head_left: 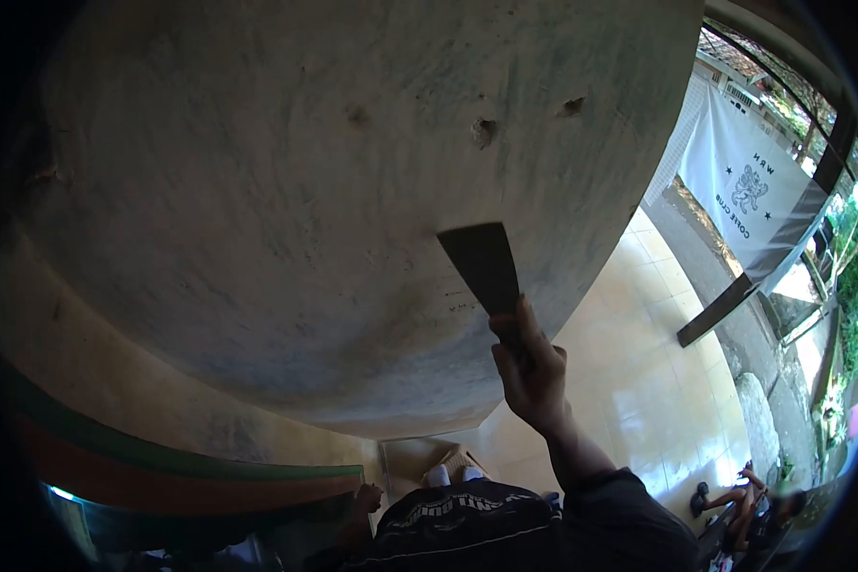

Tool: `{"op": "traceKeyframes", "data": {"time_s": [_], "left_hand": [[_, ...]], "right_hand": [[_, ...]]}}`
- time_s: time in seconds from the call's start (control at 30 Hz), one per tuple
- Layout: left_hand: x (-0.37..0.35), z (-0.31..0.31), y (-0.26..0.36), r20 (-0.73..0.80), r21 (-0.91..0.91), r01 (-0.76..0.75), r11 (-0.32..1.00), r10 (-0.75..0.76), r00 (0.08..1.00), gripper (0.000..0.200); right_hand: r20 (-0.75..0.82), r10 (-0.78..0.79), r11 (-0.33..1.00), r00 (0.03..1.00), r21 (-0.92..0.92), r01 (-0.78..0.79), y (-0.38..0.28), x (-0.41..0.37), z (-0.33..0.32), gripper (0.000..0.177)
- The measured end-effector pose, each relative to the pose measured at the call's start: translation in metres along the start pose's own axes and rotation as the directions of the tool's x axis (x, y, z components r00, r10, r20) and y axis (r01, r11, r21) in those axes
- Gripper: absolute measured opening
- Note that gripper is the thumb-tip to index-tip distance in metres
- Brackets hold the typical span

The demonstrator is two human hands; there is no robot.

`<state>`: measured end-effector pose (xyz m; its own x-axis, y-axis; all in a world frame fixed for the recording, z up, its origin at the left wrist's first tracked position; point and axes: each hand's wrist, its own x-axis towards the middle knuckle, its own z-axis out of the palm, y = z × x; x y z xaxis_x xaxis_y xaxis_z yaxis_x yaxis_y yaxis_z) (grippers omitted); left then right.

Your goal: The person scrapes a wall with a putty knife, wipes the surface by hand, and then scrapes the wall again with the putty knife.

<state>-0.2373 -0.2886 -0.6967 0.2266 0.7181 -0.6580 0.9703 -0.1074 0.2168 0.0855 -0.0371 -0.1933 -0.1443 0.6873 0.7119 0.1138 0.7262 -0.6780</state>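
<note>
My right hand [532, 367] is wrapped around a putty knife [484, 265], its wide dark blade pointing up and slightly left. The blade overlaps the worn, stained wall surface [286, 191] in front of me, and the knife's handle is hidden in my fingers. Above the blade the plaster has a round hole [483, 132] and a smaller chipped hole [570, 107]. Low down on the left, my left hand [368, 498] is beside the end of a green-edged ledge [257, 467]. Its fingers look curled, and what they hold, if anything, is hidden.
Under my feet is a small tan stool [467, 458] on shiny tiles [629, 353]. To the right hang a white banner [739, 181] and a wooden post [715, 310]. A seated person [748, 515] is at the lower right.
</note>
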Motion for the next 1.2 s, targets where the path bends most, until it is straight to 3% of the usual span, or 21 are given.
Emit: {"op": "traceKeyframes", "data": {"time_s": [0.07, 0.2, 0.23, 0.3, 0.37, 0.43, 0.5, 0.67, 0.73, 0.77, 0.8, 0.9, 0.93, 1.07, 1.13, 1.2], "left_hand": [[-0.003, 0.004, 0.004, -0.007, 0.009, -0.027, 1.0, 0.027, 1.0, 0.04], [-0.004, 0.004, 0.009, 0.072, -0.02, -0.016, 1.0, 0.017, 0.997, 0.039], [-0.005, 0.006, 0.008, 0.035, -0.029, -0.014, 0.999, 0.015, 0.999, 0.039], [0.001, 0.002, 0.006, -0.016, -0.039, -0.011, 0.999, 0.011, 1.0, 0.039], [-0.004, -0.002, 0.01, -0.079, 0.048, -0.045, 0.998, 0.048, 0.996, 0.037], [-0.009, -0.005, 0.015, -0.038, 0.012, -0.018, 1.0, 0.018, 0.999, 0.036], [-0.013, -0.005, 0.016, -0.027, -0.075, 0.026, 0.997, -0.029, 0.999, 0.033], [-0.008, 0.016, 0.011, -0.05, -0.034, -0.044, 0.998, 0.042, 0.998, 0.034], [-0.007, 0.024, 0.016, -0.034, -0.004, -0.061, 0.998, 0.06, 0.998, 0.035], [-0.005, 0.027, 0.018, -0.034, 0.01, -0.072, 0.997, 0.072, 0.997, 0.036], [-0.004, 0.03, 0.02, -0.032, 0.025, -0.085, 0.996, 0.086, 0.996, 0.037], [0.0, 0.035, 0.024, -0.09, 0.02, -0.1, 0.995, 0.102, 0.991, 0.038], [0.002, 0.037, 0.026, -0.09, 0.019, -0.099, 0.995, 0.101, 0.991, 0.038], [0.006, 0.034, 0.036, -0.037, 0.054, -0.075, 0.996, 0.077, 0.996, 0.04], [0.007, 0.031, 0.035, -0.027, 0.056, -0.076, 0.996, 0.078, 0.997, 0.041], [0.006, 0.033, 0.04, -0.022, 0.034, -0.06, 0.998, 0.061, 0.998, 0.04]], "right_hand": [[0.051, -0.036, 0.997, 0.998, -0.062, 0.039, -0.002, 0.002, -0.005, 0.061], [-0.137, 0.044, 0.998, 0.99, 0.055, -0.036, -0.007, 0.033, -0.02, 0.063], [-0.101, 0.047, 0.999, 0.994, -0.01, -0.049, -0.004, 0.028, -0.021, 0.065], [0.038, -0.075, 0.991, 0.996, -0.109, 0.079, 0.002, 0.013, -0.021, 0.065], [0.155, -0.108, 0.97, 0.982, -0.199, 0.138, 0.009, 0.009, -0.033, 0.063], [0.215, -0.099, 0.946, 0.972, -0.281, 0.159, 0.007, 0.022, -0.052, 0.058], [0.254, -0.035, 0.957, 0.966, -0.271, 0.106, 0.001, 0.046, -0.069, 0.054], [0.27, -0.055, 0.967, 0.961, -0.227, 0.119, 0.002, 0.042, -0.075, 0.046], [0.183, -0.045, 0.905, 0.982, -0.409, 0.117, 0.0, 0.049, -0.093, 0.035], [0.044, 0.003, 0.949, 0.999, -0.315, 0.011, -0.003, 0.058, -0.094, 0.029], [0.091, 0.14, 0.923, 0.986, -0.372, -0.097, -0.017, 0.067, -0.1, 0.028], [0.29, -0.155, 0.889, 0.944, -0.375, 0.261, -0.01, 0.063, -0.09, 0.028], [0.243, -0.076, 0.925, 0.967, -0.345, 0.16, -0.01, 0.055, -0.081, 0.025], [0.291, -0.189, 0.807, 0.938, -0.498, 0.317, -0.007, 0.072, -0.103, 0.028], [0.107, -0.17, 0.897, 0.98, -0.395, 0.199, -0.028, 0.086, -0.101, 0.021], [0.194, -0.159, 0.903, 0.968, -0.367, 0.222, -0.018, 0.081, -0.099, 0.022]]}}
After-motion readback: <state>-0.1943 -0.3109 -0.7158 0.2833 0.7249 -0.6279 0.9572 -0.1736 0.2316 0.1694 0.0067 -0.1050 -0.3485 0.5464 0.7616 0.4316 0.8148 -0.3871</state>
